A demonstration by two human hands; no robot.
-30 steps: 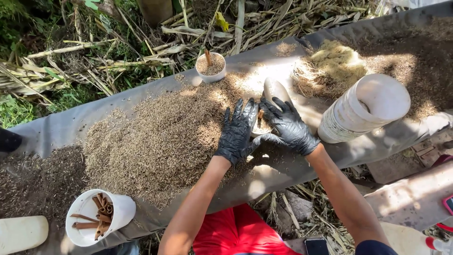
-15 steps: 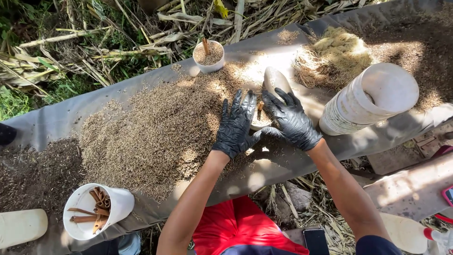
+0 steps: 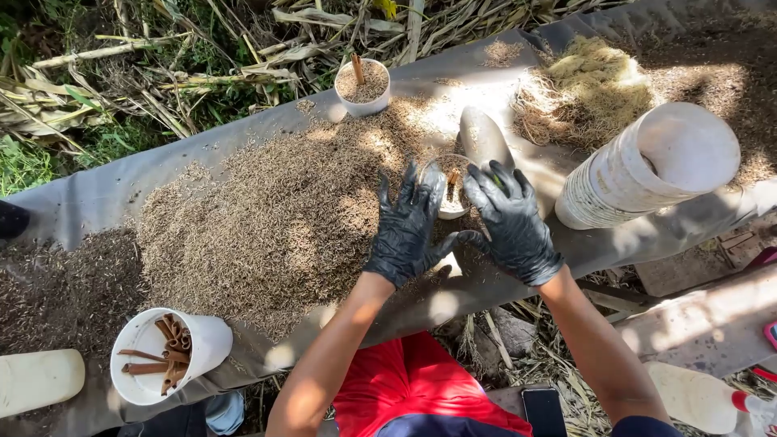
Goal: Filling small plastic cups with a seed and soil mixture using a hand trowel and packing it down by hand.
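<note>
My left hand (image 3: 407, 229) and my right hand (image 3: 511, 222), both in black gloves, lie with fingers spread on either side of a small white cup (image 3: 450, 194). The cup holds husks and a brown stick and is partly hidden by my fingers. It stands at the right edge of a broad pile of tan husks (image 3: 275, 218) on a grey sheet (image 3: 89, 194). A grey scoop (image 3: 482, 136) lies just behind the cup. Neither hand grips anything that I can see.
A second husk-filled cup with a stick (image 3: 362, 85) stands at the back. A stack of white cups (image 3: 647, 166) lies on its side at right, beside yellow fibres (image 3: 587, 89). A cup of brown rolled sticks (image 3: 166, 356) and dark soil (image 3: 57, 291) are at left.
Both hands have stayed around the small cup, fingers shifting slightly. The view has drifted, so everything sits a little lower and to the right.
</note>
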